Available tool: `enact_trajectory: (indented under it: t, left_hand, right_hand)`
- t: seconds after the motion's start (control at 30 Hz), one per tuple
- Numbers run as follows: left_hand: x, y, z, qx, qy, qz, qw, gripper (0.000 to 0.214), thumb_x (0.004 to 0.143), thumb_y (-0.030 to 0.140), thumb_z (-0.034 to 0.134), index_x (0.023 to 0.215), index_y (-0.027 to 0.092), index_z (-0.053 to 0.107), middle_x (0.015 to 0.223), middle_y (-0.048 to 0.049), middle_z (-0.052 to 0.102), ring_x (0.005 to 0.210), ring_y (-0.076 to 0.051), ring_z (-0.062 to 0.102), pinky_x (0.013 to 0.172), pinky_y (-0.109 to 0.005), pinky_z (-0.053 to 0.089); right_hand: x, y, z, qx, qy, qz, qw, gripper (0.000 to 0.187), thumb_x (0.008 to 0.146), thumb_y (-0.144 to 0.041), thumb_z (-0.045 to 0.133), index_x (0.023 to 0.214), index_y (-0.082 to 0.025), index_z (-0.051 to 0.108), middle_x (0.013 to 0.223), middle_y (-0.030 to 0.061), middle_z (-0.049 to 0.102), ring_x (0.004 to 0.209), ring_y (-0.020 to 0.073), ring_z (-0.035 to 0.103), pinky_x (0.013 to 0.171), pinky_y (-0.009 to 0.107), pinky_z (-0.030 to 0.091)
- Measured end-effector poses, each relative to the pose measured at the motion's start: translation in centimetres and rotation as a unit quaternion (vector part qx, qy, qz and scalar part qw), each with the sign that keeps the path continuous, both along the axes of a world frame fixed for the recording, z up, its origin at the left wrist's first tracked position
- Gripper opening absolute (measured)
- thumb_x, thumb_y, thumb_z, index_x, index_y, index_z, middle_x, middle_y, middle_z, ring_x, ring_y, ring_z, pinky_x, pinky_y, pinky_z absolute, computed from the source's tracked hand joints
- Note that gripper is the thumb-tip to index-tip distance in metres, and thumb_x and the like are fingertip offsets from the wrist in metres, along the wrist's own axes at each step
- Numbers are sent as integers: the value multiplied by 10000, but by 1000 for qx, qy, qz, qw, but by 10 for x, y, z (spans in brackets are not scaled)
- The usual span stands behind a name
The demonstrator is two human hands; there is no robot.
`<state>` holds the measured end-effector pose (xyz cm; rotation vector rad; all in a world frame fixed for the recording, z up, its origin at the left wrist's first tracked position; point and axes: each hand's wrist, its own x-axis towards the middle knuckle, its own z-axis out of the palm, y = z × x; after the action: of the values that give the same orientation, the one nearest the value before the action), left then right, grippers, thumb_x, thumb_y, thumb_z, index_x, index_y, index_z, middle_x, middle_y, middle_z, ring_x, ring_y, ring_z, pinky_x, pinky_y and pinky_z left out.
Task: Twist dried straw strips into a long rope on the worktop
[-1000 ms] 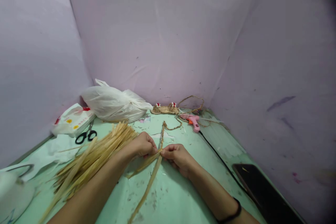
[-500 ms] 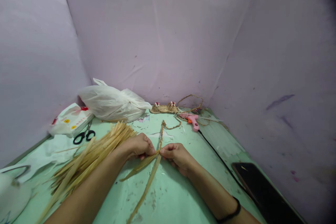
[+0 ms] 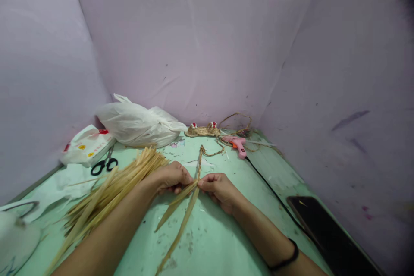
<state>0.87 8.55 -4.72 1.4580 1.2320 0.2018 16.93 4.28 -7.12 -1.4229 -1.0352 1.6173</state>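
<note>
My left hand (image 3: 171, 177) and my right hand (image 3: 217, 188) meet at the middle of the green table (image 3: 213, 241), both pinched on flat straw strands (image 3: 181, 213) where they join a braided straw cord (image 3: 199, 161). The cord runs away from me toward the back wall. Two loose strand ends trail toward me over the table. A black band sits on my right wrist.
A pile of straw (image 3: 110, 194) lies left of my left arm. Black scissors (image 3: 104, 165), a white packet (image 3: 86, 147) and a white plastic bag (image 3: 139, 124) sit at back left. A pink glue gun (image 3: 238, 144) with black cable, a small woven piece (image 3: 203, 130) and a dark phone (image 3: 326, 233) are on the right.
The hands have stayed together on the strands with small finger shifts. The loose ends have swung slightly. The view has tilted down a little.
</note>
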Motion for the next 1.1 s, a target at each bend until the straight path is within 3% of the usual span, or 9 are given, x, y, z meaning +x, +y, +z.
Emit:
enact_trajectory:
  t: [0.2,0.37,0.53,0.67,0.87,1.1]
  left_hand:
    - [3,0,-1,-15,32,6,999,225,516,341,595,576,125,607,470,2,542,323,-43,321,334,-197,161]
    - [5,0,3,-31,81,9,996,241,511,374,610,580,144,610,306,52,366,276,-47,226,329,-205,119]
    - [11,-3,4,-57,35,45,997,211,478,319,631,471,142,515,302,44,358,304,-42,268,347,-190,112]
    - [16,-6,6,-61,44,59,995,157,512,272,586,497,117,566,281,39,340,290,-36,242,348,-189,92]
    - [10,0,1,-66,19,20,997,185,533,287,582,584,111,606,443,-6,523,316,-43,344,334,-188,158]
    - [11,0,-2,-26,37,44,998,131,517,251,586,571,134,565,394,8,510,340,-84,410,343,-193,238]
  right_hand:
    - [-1,-1,2,-1,3,-10,1000,101,602,-180,607,562,-129,529,401,-58,465,301,14,224,354,219,72]
    - [-1,0,0,3,2,-1,1000,85,602,-188,602,583,-132,541,419,-53,489,294,15,204,352,223,57]
    - [-1,0,-1,5,3,-6,1000,92,593,-186,604,567,-132,534,433,-48,495,309,17,215,354,217,69]
    - [-1,0,-1,12,8,-1,1000,112,598,-208,611,564,-128,540,443,-43,496,315,16,212,358,219,72]
    - [0,-1,1,7,0,-2,1000,116,603,-211,613,565,-129,540,438,-51,478,309,15,214,361,222,76]
    - [-2,-2,3,3,5,-13,1000,115,590,-204,621,560,-130,538,443,-47,493,330,17,235,365,219,92]
